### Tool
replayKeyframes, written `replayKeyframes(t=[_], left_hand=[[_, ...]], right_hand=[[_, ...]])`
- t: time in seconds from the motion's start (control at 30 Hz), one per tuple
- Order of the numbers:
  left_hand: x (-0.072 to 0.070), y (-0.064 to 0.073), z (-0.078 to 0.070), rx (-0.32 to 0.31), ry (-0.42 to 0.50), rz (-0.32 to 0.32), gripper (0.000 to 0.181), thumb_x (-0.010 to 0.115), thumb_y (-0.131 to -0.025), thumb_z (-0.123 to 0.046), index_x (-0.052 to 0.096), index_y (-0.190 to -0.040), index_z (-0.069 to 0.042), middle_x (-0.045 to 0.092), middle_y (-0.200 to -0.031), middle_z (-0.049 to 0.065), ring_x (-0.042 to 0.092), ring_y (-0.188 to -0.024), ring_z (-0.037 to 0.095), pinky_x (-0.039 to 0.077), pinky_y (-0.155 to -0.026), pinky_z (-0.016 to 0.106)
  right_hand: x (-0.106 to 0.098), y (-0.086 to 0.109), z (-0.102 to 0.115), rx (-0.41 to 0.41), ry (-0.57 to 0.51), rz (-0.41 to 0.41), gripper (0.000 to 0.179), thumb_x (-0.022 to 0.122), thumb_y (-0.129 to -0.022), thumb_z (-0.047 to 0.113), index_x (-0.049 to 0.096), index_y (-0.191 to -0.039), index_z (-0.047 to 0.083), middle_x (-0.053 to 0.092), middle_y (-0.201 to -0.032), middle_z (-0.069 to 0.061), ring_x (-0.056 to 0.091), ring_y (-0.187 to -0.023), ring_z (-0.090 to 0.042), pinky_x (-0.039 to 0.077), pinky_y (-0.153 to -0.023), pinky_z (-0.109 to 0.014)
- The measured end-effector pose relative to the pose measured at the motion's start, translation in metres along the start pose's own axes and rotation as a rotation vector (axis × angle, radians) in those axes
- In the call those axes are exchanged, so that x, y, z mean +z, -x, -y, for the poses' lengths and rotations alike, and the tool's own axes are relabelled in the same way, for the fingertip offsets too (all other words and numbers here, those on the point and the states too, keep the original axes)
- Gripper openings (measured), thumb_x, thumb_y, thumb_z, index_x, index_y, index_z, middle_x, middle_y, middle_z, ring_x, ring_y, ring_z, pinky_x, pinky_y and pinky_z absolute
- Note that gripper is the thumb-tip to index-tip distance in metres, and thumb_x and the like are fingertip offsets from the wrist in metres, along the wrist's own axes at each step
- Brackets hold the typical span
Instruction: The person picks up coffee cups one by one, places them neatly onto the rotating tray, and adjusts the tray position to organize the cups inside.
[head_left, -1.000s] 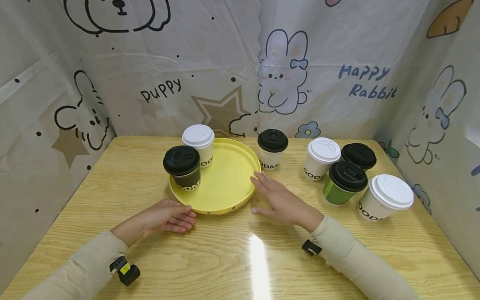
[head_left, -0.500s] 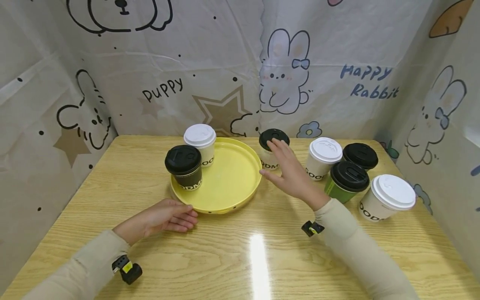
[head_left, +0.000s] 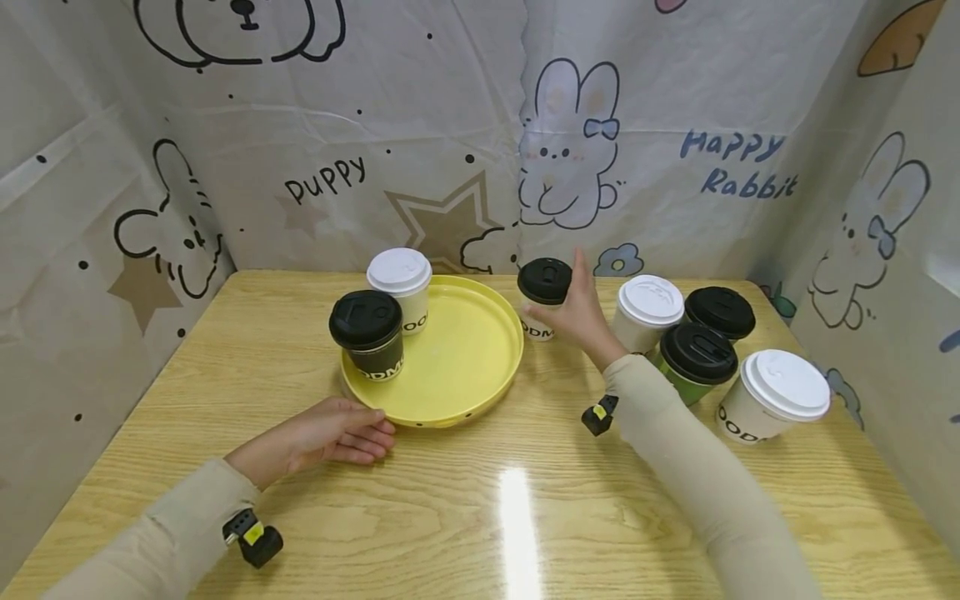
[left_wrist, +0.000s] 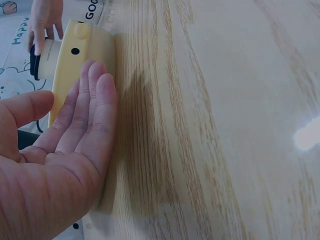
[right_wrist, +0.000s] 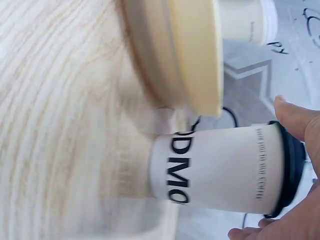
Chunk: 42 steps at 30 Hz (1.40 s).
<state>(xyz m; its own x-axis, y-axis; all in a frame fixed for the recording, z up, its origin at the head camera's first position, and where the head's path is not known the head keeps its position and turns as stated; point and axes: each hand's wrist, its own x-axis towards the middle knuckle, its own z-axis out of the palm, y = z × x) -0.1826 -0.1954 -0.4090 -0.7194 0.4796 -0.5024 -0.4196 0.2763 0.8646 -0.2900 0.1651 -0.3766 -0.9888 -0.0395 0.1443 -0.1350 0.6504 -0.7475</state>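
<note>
My left hand [head_left: 326,435] lies at the near left edge of a round yellow tray [head_left: 465,375]. Its fingers are extended along the tray's side, and the thumb is at the rim in the left wrist view. Beyond the tray's right edge stands a white paper coffee cup [right_wrist: 220,170] with a black lid, upright on the table. My right hand [head_left: 581,310] is at this cup's right side. In the right wrist view, thumb and fingers spread to either side of the lid, not closed round it. The tray bears a dark coffee cup [head_left: 378,358] with a black lid and a white-lidded cup [head_left: 412,308].
Several more lidded cups stand to the right: a white-lidded cup [head_left: 647,312], a black-lidded cup [head_left: 720,312], a green cup [head_left: 686,375] and a larger white cup [head_left: 772,396]. A printed cloth [head_left: 450,125] walls the wooden table [head_left: 420,517] behind and at both sides.
My right hand has left the tray's right edge and moved up and away to the black-lidded white cup, its thumb now in front of it. The left hand and tray hold their place.
</note>
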Motion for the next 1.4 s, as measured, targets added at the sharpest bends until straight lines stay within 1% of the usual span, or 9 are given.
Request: replayKeyframes(t=[0.13, 0.27, 0.4, 0.5, 0.6, 0.73, 0.83, 1.07, 1.4], left_hand=[[0.000, 0.000, 0.001, 0.011, 0.001, 0.009, 0.044, 0.049, -0.101, -0.027, 0.056, -0.119, 0.013, 0.071, -0.103, 0.013, 0.069, -0.090, 0.018, 0.057, -0.082, 0.032], [0.000, -0.001, 0.001, 0.016, 0.006, 0.014, 0.044, 0.049, -0.101, -0.026, 0.055, -0.120, 0.013, 0.071, -0.103, 0.012, 0.069, -0.090, 0.018, 0.057, -0.081, 0.032], [0.000, -0.001, 0.001, 0.016, 0.006, 0.012, 0.043, 0.048, -0.101, -0.026, 0.056, -0.120, 0.013, 0.071, -0.103, 0.012, 0.069, -0.090, 0.018, 0.057, -0.081, 0.032], [0.000, -0.001, 0.000, 0.018, 0.003, 0.010, 0.043, 0.048, -0.101, -0.025, 0.055, -0.120, 0.013, 0.071, -0.103, 0.013, 0.069, -0.090, 0.018, 0.057, -0.081, 0.032], [0.001, 0.000, -0.001, 0.019, 0.002, 0.012, 0.043, 0.048, -0.101, -0.025, 0.055, -0.120, 0.013, 0.070, -0.103, 0.013, 0.069, -0.090, 0.018, 0.057, -0.082, 0.032], [0.000, 0.001, -0.001, 0.023, 0.006, 0.022, 0.044, 0.048, -0.101, -0.025, 0.055, -0.120, 0.014, 0.070, -0.103, 0.013, 0.069, -0.090, 0.018, 0.057, -0.082, 0.032], [0.000, 0.000, 0.000, 0.025, 0.012, 0.028, 0.044, 0.048, -0.101, -0.025, 0.055, -0.120, 0.014, 0.070, -0.103, 0.013, 0.069, -0.090, 0.018, 0.057, -0.082, 0.032], [-0.001, -0.001, 0.003, 0.027, 0.019, 0.030, 0.043, 0.048, -0.101, -0.025, 0.055, -0.119, 0.014, 0.071, -0.103, 0.013, 0.069, -0.089, 0.017, 0.057, -0.082, 0.033], [-0.001, 0.000, 0.002, 0.031, 0.024, 0.031, 0.043, 0.047, -0.102, -0.025, 0.055, -0.119, 0.014, 0.071, -0.101, 0.011, 0.069, -0.089, 0.017, 0.057, -0.082, 0.032]], right_hand=[[0.008, -0.004, -0.006, 0.010, -0.037, -0.021, 0.121, 0.081, -0.077, 0.034, -0.010, -0.153, 0.011, -0.005, -0.160, -0.016, 0.002, -0.147, -0.033, 0.014, -0.118, -0.048], [0.014, -0.004, -0.009, 0.053, -0.107, -0.064, 0.121, 0.082, -0.077, 0.030, -0.010, -0.153, 0.012, -0.004, -0.160, -0.015, 0.002, -0.147, -0.031, 0.012, -0.119, -0.045], [0.018, -0.003, -0.011, 0.102, -0.184, -0.098, 0.123, 0.082, -0.077, 0.031, -0.014, -0.152, 0.014, -0.002, -0.160, -0.014, 0.004, -0.147, -0.027, 0.009, -0.120, -0.039], [0.020, -0.003, -0.014, 0.116, -0.220, -0.110, 0.123, 0.081, -0.077, 0.032, -0.014, -0.152, 0.016, 0.000, -0.160, -0.014, 0.006, -0.147, -0.026, 0.009, -0.120, -0.038], [0.023, -0.003, -0.017, 0.127, -0.231, -0.111, 0.121, 0.081, -0.078, 0.032, -0.012, -0.153, 0.016, 0.007, -0.160, -0.015, 0.011, -0.146, -0.026, 0.011, -0.119, -0.038], [0.026, -0.004, -0.019, 0.133, -0.250, -0.118, 0.111, 0.080, -0.078, 0.030, 0.000, -0.153, 0.015, 0.024, -0.155, -0.016, 0.023, -0.143, -0.025, 0.017, -0.119, -0.038], [0.028, -0.005, -0.019, 0.137, -0.264, -0.129, 0.103, 0.080, -0.079, 0.028, 0.007, -0.150, 0.013, 0.032, -0.151, -0.015, 0.029, -0.141, -0.025, 0.020, -0.118, -0.037], [0.030, -0.005, -0.019, 0.160, -0.270, -0.143, 0.101, 0.080, -0.079, 0.029, 0.010, -0.150, 0.010, 0.032, -0.151, -0.017, 0.030, -0.140, -0.025, 0.020, -0.118, -0.037], [0.030, -0.005, -0.021, 0.142, -0.266, -0.169, 0.100, 0.081, -0.078, 0.030, 0.014, -0.149, 0.009, 0.035, -0.149, -0.015, 0.031, -0.139, -0.025, 0.021, -0.117, -0.037]])
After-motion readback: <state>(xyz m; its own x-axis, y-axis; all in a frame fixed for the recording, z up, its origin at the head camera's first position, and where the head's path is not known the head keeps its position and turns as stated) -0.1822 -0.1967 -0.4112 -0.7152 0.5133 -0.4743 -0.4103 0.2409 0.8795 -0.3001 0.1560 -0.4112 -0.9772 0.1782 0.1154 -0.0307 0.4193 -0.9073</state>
